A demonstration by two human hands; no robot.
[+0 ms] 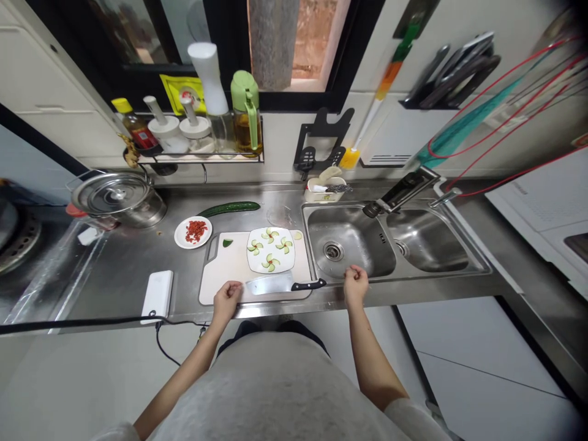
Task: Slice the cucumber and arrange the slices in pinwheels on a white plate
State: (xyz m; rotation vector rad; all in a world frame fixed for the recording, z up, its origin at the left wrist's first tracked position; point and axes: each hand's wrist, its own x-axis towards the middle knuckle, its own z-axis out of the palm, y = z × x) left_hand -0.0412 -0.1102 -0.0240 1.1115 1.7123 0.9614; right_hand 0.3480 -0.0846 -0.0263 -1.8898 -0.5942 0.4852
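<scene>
My left hand is closed at the front left of a pale cutting board, beside the tip of a kitchen knife. The knife lies flat along the board's front, its black handle toward the sink. Behind it, a white square plate carries several pinwheels of cucumber slices with red centres. Loosely curled, my right hand is over the front rim of the left sink basin; I see nothing in either hand. A green cucumber end and a pale slice lie on the board.
Behind the board are a whole cucumber and a plate of red berries. A white power bank with a cable sits left. A lidded pot stands farther back. The double sink is right, under a black faucet.
</scene>
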